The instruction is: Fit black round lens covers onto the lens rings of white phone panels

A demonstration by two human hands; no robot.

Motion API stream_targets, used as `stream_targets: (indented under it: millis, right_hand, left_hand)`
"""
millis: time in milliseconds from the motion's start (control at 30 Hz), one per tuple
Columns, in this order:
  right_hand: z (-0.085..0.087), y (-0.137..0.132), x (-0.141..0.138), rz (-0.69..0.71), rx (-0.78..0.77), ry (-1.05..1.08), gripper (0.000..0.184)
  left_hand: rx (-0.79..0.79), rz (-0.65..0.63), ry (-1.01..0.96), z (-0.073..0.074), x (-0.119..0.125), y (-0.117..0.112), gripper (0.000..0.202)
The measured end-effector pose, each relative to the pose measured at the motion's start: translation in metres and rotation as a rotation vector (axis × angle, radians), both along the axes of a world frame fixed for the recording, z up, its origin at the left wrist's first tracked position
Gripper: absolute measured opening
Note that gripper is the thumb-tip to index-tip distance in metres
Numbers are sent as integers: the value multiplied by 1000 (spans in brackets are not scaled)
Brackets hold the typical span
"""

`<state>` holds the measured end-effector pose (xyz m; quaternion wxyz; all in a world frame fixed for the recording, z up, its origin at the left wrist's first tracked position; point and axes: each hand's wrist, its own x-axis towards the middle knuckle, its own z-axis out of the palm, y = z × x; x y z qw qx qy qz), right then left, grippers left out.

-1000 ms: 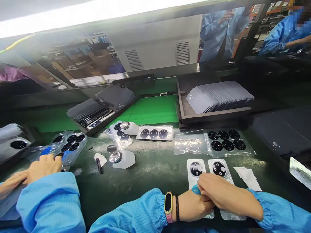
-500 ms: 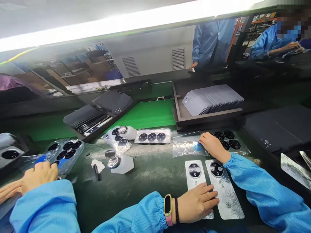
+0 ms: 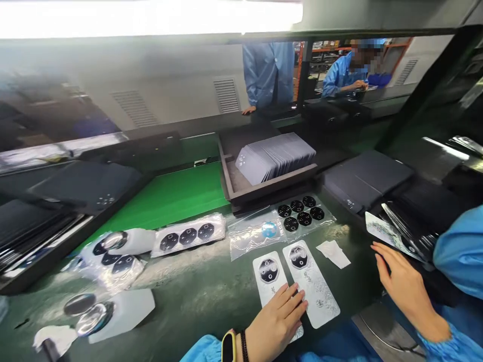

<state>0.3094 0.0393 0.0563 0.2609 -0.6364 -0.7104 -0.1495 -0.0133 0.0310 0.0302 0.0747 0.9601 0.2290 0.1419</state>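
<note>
Two thin, stiff, slippery covers [image 3: 298, 286] lie flat; the left hand [image 3: 275, 322] presses one, the right hand [image 3: 403, 284] hovers open, so lift by the edges.

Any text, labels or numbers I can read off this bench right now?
None legible.
Two white back covers: small dark marks by the left hand, too small to read.
Clear film sheet: blue round sticker, print unreadable.
Wristband: blank.

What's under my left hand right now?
The left hand rests flat on the lower part of the left phone back cover, fingertips reaching the right cover. The left cover's bottom end is hidden beneath the palm.
</note>
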Motion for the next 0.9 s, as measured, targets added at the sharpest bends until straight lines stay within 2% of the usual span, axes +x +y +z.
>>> stream_targets:
  millis: [167, 233, 300, 433, 633, 800, 900]
  right_hand:
    - [-42, -32, -3, -131, -60, -84, 46]
    - [-51, -38, -7, -158, -70, -77, 49]
    - [-54, -42, -12, -117, -86, -46, 49]
    - [-45, -54, -23, 17, -89, -70, 46]
    - [-26, -67, -29, 113, 25, -219, 54]
    - [-16, -73, -28, 195, 21, -42, 75]
    - [-14, -75, -26, 219, -19, 85, 78]
  left_hand:
    - [48, 0, -7, -2, -5, 0, 32]
    - [67, -1, -17, -2, -7, 1, 32]
    - [70, -2, -25, -1, -8, 2, 32]
    - [77, -4, -31, -4, -10, 3, 33]
    - [158, -28, -6, -7, -12, 5, 36]
    - [240, -30, -15, -3, -11, 8, 34]
    - [217, -33, -15, -4, -11, 9, 34]
